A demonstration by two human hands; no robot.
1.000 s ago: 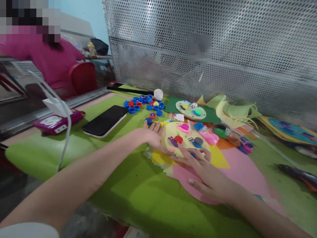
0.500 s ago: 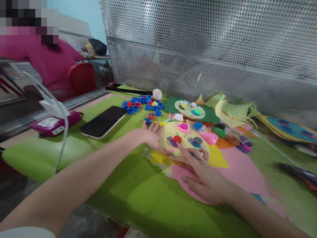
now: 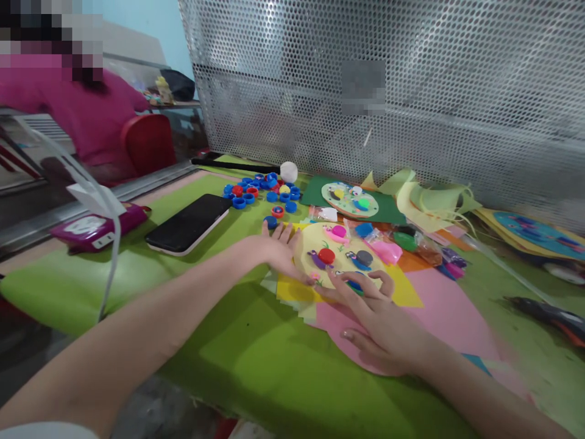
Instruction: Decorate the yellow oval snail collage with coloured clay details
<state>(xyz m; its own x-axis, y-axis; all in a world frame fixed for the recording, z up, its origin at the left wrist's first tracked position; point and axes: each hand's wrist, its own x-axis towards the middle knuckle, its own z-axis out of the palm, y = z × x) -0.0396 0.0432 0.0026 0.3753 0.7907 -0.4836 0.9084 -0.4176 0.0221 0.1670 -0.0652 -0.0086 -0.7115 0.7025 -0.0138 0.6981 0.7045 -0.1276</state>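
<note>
A round cream paper (image 3: 340,250) with cap-and-clay snails and small painted flowers lies on a yellow sheet (image 3: 409,289). My left hand (image 3: 281,250) rests open at its left edge, fingers spread. Over its lower edge is my right hand (image 3: 370,305), fingers apart, with fingertips by a blue snail (image 3: 355,284) that they partly cover. A snail with a red cap (image 3: 326,256), one with a grey cap (image 3: 364,258) and a pink one (image 3: 338,232) show further up. Beneath lies a large pink paper (image 3: 457,311).
Blue and red bottle caps (image 3: 249,198) lie behind my left hand. A phone (image 3: 189,222) and a purple power bank (image 3: 98,228) are at left. Bagged clay (image 3: 388,250), a green card (image 3: 315,192) and a dark-handled tool (image 3: 543,314) lie beyond and right. A person in pink (image 3: 91,116) sits behind.
My right hand has shifted slightly, its fingers lifting a little, so more of the blue snail shows. My left hand stays in place on the paper.
</note>
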